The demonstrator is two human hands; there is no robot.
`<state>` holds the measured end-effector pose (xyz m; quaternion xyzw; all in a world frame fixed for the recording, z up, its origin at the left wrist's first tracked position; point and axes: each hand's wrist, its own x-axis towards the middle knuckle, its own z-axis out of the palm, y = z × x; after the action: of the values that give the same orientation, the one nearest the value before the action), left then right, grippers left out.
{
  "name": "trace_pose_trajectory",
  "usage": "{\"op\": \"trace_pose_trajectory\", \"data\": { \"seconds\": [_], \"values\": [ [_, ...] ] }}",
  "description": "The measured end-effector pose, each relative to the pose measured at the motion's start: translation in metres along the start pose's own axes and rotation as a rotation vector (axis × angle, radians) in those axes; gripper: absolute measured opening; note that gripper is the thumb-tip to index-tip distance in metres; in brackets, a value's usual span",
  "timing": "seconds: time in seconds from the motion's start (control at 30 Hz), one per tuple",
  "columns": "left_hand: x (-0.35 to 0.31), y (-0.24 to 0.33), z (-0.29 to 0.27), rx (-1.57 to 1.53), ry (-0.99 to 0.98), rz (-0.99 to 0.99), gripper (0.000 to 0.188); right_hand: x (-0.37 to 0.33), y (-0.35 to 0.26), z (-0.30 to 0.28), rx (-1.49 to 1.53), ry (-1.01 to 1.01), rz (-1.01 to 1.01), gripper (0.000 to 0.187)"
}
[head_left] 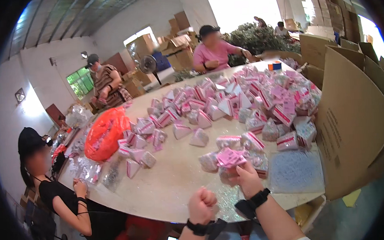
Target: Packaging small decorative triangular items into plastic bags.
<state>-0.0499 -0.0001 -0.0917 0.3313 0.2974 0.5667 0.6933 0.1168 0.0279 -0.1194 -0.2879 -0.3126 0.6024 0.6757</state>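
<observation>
The left hand (pixel 201 204) is clenched in a fist, holding nothing visible, above the tabletop (pixel 169 182) edge. At its two o'clock, the right hand (pixel 246 178) pinches a stack of pink cards (pixel 229 157).

I see a bulging orange plastic bag (pixel 105 133) lying on the left part of the pale round table (pixel 169 182), a tall brown cardboard box (pixel 352 120) standing at its right edge, and stacked cardboard cartons (pixel 325 8) against the far wall.
</observation>
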Motion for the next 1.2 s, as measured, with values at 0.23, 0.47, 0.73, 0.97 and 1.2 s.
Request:
{"op": "trace_pose_trajectory", "data": {
  "seconds": [0.23,0.47,0.73,0.97,1.2],
  "values": [
    [-0.046,0.004,-0.027,0.15,0.07,-0.055,0.038,0.011,0.015,0.0,-0.051,-0.001,-0.026,0.041],
    [-0.056,-0.018,-0.027,0.255,0.047,-0.083,0.039,0.014,0.017,-0.003,-0.074,-0.004,-0.071,0.037],
    [-0.043,-0.021,-0.033,0.3,0.015,-0.172,0.041,-0.001,0.012,0.012,-0.075,0.045,-0.009,0.028],
    [-0.027,-0.023,-0.02,0.246,0.034,-0.188,0.038,-0.02,0.013,0.017,-0.456,-0.355,0.451,0.025],
    [-0.038,-0.037,-0.026,0.566,-0.048,-0.02,0.033,-0.018,0.017,0.017,-0.468,-0.366,0.396,0.014]
  ]
}}
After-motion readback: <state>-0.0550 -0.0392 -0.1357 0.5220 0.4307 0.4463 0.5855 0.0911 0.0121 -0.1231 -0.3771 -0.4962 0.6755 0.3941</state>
